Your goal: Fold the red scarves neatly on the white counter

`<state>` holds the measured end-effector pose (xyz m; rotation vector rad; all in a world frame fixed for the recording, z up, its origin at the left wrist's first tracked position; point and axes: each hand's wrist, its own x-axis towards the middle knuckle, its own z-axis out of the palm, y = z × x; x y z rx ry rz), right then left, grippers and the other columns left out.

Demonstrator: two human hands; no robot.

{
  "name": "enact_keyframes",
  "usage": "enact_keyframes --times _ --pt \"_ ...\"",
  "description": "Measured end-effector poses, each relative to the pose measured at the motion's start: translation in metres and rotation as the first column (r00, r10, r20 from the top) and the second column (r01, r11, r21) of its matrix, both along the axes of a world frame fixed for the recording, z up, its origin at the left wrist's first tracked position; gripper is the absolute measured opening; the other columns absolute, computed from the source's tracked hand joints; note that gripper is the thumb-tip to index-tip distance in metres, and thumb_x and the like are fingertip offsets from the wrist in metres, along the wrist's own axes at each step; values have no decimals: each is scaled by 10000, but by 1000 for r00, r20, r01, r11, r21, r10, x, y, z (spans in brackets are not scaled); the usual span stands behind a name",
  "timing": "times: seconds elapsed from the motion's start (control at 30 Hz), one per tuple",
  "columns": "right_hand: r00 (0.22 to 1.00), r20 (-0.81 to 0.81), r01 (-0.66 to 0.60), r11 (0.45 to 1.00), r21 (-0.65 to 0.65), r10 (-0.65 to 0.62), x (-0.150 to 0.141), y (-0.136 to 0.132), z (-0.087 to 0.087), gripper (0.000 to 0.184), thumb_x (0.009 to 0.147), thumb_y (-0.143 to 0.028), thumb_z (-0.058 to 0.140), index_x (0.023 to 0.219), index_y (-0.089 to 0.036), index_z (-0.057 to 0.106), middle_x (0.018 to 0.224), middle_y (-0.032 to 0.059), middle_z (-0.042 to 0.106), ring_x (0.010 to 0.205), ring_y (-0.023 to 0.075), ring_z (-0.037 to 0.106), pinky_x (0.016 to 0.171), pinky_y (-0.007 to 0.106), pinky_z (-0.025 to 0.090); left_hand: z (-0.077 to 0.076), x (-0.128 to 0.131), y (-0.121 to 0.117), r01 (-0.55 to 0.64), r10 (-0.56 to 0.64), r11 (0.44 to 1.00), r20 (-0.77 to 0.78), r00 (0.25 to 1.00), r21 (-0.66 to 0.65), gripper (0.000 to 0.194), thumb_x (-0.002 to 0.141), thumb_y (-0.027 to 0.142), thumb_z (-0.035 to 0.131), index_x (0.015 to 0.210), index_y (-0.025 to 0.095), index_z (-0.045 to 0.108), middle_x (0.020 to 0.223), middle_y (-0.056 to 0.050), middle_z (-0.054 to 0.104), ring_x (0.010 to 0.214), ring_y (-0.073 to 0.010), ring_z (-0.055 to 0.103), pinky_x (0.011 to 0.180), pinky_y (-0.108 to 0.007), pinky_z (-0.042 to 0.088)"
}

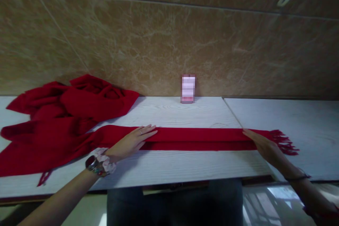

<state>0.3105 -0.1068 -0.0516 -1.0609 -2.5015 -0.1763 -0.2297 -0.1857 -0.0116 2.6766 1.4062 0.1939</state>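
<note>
A long red scarf [190,135] lies on the white wood-grain table, its right part folded lengthwise into a narrow strip. Tassels [284,143] fan out at its right end. My left hand [134,141] rests flat on the strip with fingers stretched out to the right. Near the tasselled end, my right hand [261,143] lies on the cloth, fingers extended to the left and palm down. Toward the left the scarf widens and runs into a loose, crumpled heap of red cloth [90,100]. Whether heap and strip are one piece I cannot tell.
Against the brown marbled wall [159,42] leans a phone [188,89] with a blurred, lit screen, at the back of the table [164,109]. A seam between two table boards runs near my right hand. My legs [174,204] are below the front edge.
</note>
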Motion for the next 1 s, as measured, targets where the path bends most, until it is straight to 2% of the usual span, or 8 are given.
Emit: enact_keyframes --times 0.1,0.2,0.4,0.57,0.73,1.0 --pt "998 67 -8 994 -107 15 4 -6 -6 469 811 -81 316 1203 -208 541 1241 67 548 1150 191 491 954 376 443 -9 -3 -4 41 -45 997 -70 997 -62 501 882 150 306 1366 280 295 1444 -11 255 1320 -205 226 1067 -433 207" --pt "995 98 -8 989 -148 23 7 -7 -12 481 808 -75 309 1202 -221 542 1248 61 543 1174 189 465 963 392 428 -16 -5 -5 39 -47 996 -90 995 -86 494 891 177 306 1371 290 280 1453 -12 226 1331 -216 191 1066 -459 180" --pt "999 25 -21 989 -148 25 10 -6 -6 514 811 -61 300 1261 -231 481 1283 54 511 1192 175 441 973 370 418 -3 -6 -3 40 -42 995 -20 999 -92 474 916 184 262 1373 313 274 1455 0 216 1326 -212 207 1067 -452 191" --pt "995 82 -43 973 -225 63 10 -12 -5 457 830 -109 328 1215 -249 530 1277 55 518 1210 202 420 988 436 381 -9 -8 -9 104 -114 988 -90 989 -115 470 907 217 322 1351 366 300 1458 19 200 1338 -251 149 1060 -510 147" --pt "993 95 -43 980 -196 63 9 -14 -7 463 825 -94 331 1212 -247 533 1273 56 522 1207 198 424 983 432 388 -11 -8 -9 103 -115 987 -99 988 -122 474 906 218 329 1349 383 295 1463 32 181 1339 -254 146 1060 -514 143" --pt "997 70 -4 996 -94 11 4 -20 3 456 852 -110 309 1227 -264 519 1288 40 507 1203 197 432 999 421 385 -15 -11 -8 100 -109 992 -122 987 -78 499 906 217 320 1375 367 238 1465 22 178 1340 -242 146 1067 -491 145"
